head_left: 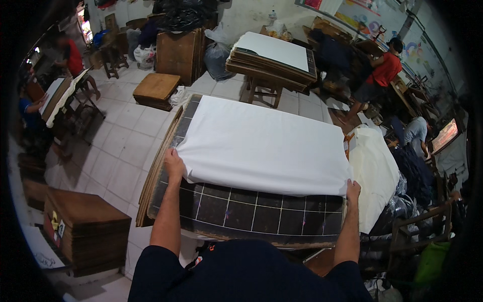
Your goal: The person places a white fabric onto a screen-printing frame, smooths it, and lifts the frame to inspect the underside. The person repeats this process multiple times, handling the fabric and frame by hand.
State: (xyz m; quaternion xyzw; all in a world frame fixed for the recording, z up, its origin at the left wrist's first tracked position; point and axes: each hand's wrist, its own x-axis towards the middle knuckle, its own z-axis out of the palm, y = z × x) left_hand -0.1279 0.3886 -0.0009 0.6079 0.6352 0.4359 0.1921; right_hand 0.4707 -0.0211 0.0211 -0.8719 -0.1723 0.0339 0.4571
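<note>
A white cloth [266, 143] lies over the far part of a dark board [251, 216] marked with a grid of white lines. The cloth's near edge is gathered and pulled between my hands, and the near strip of the grid shows below it. At the left near corner my left hand [173, 163] is closed on the cloth. My right hand [353, 189] grips the opposite near corner, beside the board's right edge. Both forearms reach forward over the board. Under the top board more brown boards [157, 171] are stacked.
Cream fabric [372, 171] hangs at the board's right. A second board stack [271, 60] stands on a stool behind. Brown board piles [88, 226] rise at the near left, with a low stack [156, 90] on the tiled floor. Other people work at left and right.
</note>
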